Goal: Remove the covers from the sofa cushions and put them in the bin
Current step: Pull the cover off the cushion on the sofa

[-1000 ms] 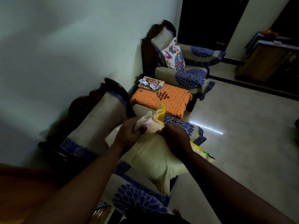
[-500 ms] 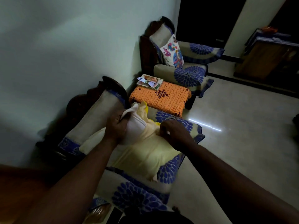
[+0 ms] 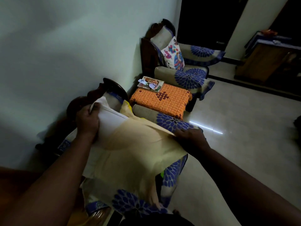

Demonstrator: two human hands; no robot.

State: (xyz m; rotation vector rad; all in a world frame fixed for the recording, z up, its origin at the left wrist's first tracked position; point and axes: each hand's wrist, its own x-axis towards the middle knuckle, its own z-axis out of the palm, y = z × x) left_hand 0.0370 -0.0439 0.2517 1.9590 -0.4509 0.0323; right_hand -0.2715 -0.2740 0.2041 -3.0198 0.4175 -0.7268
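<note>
dim room, 2 armchairs (image 3: pixel 187 66) | 2 hands: left (image 3: pixel 87 122) grips 1 cushion (image 3: pixel 110 118), right (image 3: pixel 191 138) pinches 1 cover (image 3: pixel 136 149)

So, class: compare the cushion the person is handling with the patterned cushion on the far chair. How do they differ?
The near cushion is plain cream with its white insert partly exposed; the far cushion is white with colourful prints and fully covered. The near cushion lies across the near chair, gripped by the left hand and right hand; the far cushion stands propped against a backrest, untouched. Both sit on floral-covered chairs.
</note>
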